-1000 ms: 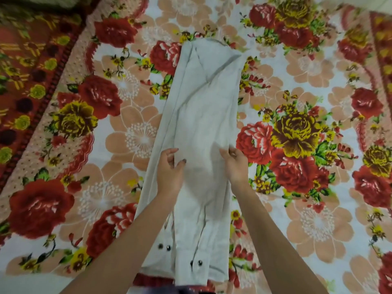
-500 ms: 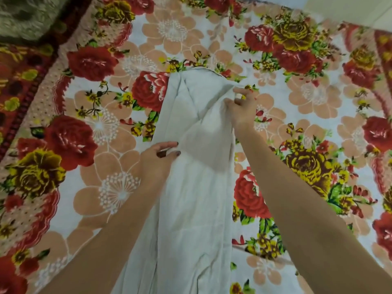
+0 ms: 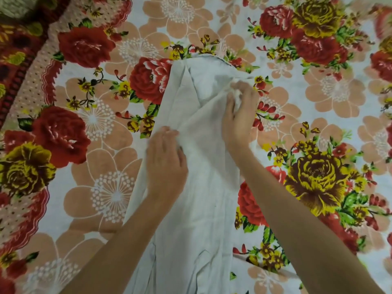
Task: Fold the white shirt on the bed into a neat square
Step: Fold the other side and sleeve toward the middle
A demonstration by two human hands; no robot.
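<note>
The white shirt (image 3: pixel 197 209) lies as a long narrow strip down the middle of the bed, its far end near the top centre. My right hand (image 3: pixel 239 115) pinches a bunch of the fabric at the shirt's right edge near the far end. Lower down, my left hand (image 3: pixel 166 162) rests on the shirt's left edge, its fingers curled into the cloth. The near end of the shirt runs out of view at the bottom.
A floral bedsheet (image 3: pixel 318 124) with red, yellow and peach flowers covers the bed on both sides of the shirt. A darker red patterned border (image 3: pixel 17 66) runs along the far left.
Both hands moved from the shirt's middle toward its far end. The right hand reached the upper right edge and gathered fabric there; the left hand followed up the left edge.
</note>
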